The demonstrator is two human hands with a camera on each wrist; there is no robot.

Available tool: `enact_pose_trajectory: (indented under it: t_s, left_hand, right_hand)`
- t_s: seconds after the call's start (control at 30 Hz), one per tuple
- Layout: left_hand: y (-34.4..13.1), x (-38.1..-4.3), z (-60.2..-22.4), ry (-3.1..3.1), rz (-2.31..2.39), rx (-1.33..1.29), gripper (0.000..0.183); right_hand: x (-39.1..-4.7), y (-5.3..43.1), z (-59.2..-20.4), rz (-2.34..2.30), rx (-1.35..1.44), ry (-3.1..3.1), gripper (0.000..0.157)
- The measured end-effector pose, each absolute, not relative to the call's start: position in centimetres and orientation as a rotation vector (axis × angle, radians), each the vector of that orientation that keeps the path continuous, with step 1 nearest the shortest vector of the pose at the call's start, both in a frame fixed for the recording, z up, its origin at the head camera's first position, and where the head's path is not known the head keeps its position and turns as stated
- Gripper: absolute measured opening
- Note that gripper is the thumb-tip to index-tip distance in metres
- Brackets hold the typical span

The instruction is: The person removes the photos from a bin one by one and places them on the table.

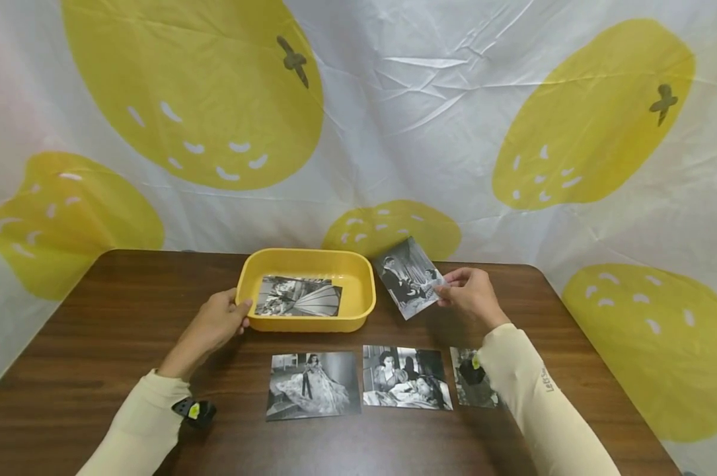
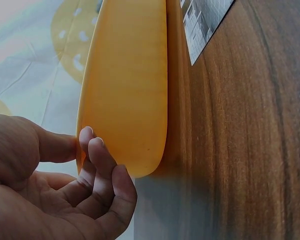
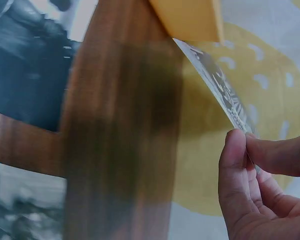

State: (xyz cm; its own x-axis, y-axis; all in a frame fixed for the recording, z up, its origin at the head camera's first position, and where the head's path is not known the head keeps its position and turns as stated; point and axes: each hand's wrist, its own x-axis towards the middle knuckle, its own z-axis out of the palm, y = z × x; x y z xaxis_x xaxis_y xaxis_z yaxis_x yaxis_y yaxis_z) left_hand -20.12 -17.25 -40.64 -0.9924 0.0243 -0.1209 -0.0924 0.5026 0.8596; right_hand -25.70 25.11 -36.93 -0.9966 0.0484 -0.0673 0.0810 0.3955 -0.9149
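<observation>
A yellow plastic tray [image 1: 310, 324] stands near the back of the table, with black-and-white photos [image 1: 299, 297] lying inside it. My left hand [image 1: 218, 314] grips the tray's left end; in the left wrist view its thumb and fingers pinch the rim [image 2: 80, 120]. To the right of the tray, my right hand [image 1: 471, 294] holds up another black-and-white photo [image 1: 408, 277] by its right edge. The right wrist view shows that photo [image 3: 215, 82] nearly edge-on, pinched between thumb and fingers.
Three photos lie in a row on the brown wooden table [image 1: 233, 430]: a left one [image 1: 313, 387], a middle one [image 1: 406, 377] and a right one [image 1: 468, 393], which my right sleeve partly covers. Behind the table hangs a white cloth [image 1: 406, 132] with yellow fruit prints.
</observation>
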Motion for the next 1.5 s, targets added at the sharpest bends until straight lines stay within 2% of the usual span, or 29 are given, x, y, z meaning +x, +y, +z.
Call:
enact_pose_trajectory:
  t_s: [0.27, 0.47, 0.8, 1.5]
  left_hand:
    - [-17.2, -20.2, -40.8, 2.619, 1.506, -0.057, 0.037]
    - [-17.3, -20.1, -40.6, 2.622, 1.507, -0.058, 0.037]
    - [-17.3, -20.1, -40.5, 2.618, 1.503, -0.059, 0.037]
    - [-17.4, -20.2, -40.7, 2.629, 1.491, -0.050, 0.037]
  right_hand:
    - [-25.6, 24.7, -39.2, -1.552, 0.271, 2.691, 0.022]
    - [-25.4, 24.7, -40.3, -1.449, 0.245, 2.706, 0.021]
    - [-25.4, 25.3, -40.7, -0.974, 0.201, 2.799, 0.025]
    - [-25.2, 25.4, -40.4, -0.712, 0.122, 2.830, 0.036]
